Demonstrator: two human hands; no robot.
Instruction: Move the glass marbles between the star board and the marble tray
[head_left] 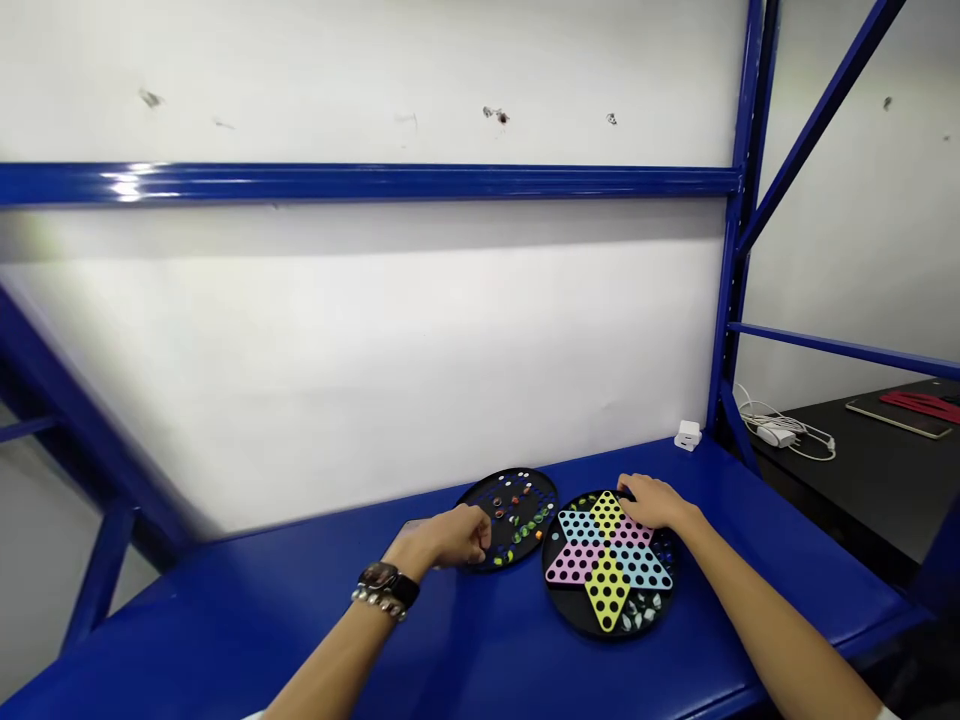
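Note:
A round black Chinese checkers board (pixel 607 560) lies on the blue shelf, its star of yellow, pink and light blue points dotted with holes. Around the star, marbles sit in the black rim sections. My right hand (pixel 651 502) grips the board's far right edge, fingers bent over the rim and a pink point. To the left is a round black tray (pixel 491 490) with scattered glass marbles (pixel 525 530). My left hand (pixel 459 537) is over its near left side, fingers curled closed; what they hold, if anything, is hidden. A dark watch (pixel 379 577) and bead bracelet are on that wrist.
Behind the blue shelf (pixel 300 600) stands a white wall crossed by a blue beam (pixel 412 182). A white charger plug (pixel 688 435) is by the right post. Beyond it, a dark table holds a white cable (pixel 780 435) and a tablet-like flat device (pixel 896 418).

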